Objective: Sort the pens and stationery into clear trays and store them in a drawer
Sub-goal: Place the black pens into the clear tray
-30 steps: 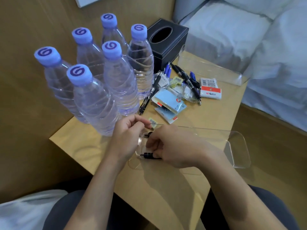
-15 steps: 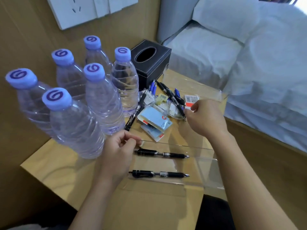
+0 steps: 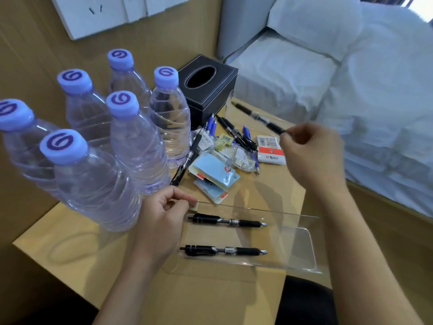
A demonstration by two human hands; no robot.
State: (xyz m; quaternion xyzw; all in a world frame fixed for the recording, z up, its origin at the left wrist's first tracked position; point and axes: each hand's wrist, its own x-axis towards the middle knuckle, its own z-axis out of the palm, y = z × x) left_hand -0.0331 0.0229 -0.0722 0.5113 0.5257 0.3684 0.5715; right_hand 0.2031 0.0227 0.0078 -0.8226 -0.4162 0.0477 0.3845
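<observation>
Sorting has barely begun. The tray [image 3: 311, 242] lies at the tabletop's near edge with 2 pens in it, 1 along its far side [image 3: 225, 222] and 1 along its near side [image 3: 222, 250], both parallel to that edge. The left hand [image 3: 164, 214] pinches the tray's far left corner between thumb and fingers, which looks like steadying. The right hand [image 3: 311, 156] is raised over the tabletop's right edge and grips a black pen [image 3: 260, 118] by 1 end. That pen slants toward the far edge, above a 2nd tray [image 3: 228, 102] that looks empty.

Most of the work is left. The pile [image 3: 225, 158] in the middle of the tabletop holds several more black and blue pens, sticky-note pads and small packets, with an eraser pack [image 3: 269, 151] just to its right, all unsorted. No drawer is in view, so storing has not started. Next comes placing the black pen, probably beside the other 2.
</observation>
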